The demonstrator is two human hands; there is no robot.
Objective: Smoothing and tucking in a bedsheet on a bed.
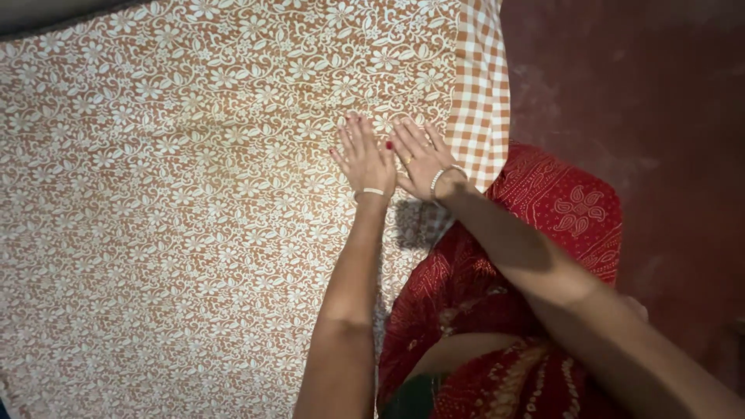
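Note:
A large orange cloth with a white flower pattern (171,202) lies spread flat and fills most of the view. Its right border is an orange and white checked strip (481,85) that hangs over the edge. My left hand (365,159) lies flat on the cloth, palm down, fingers stretched out. My right hand (423,159) lies flat right beside it, near the checked border, fingers spread. The two hands nearly touch at the thumbs. Each wrist bears a thin bangle. Neither hand holds anything.
My red patterned garment (559,209) shows below the hands at the right. A dark red floor (660,116) runs along the right side. A dark strip (46,15) shows at the top left corner beyond the cloth.

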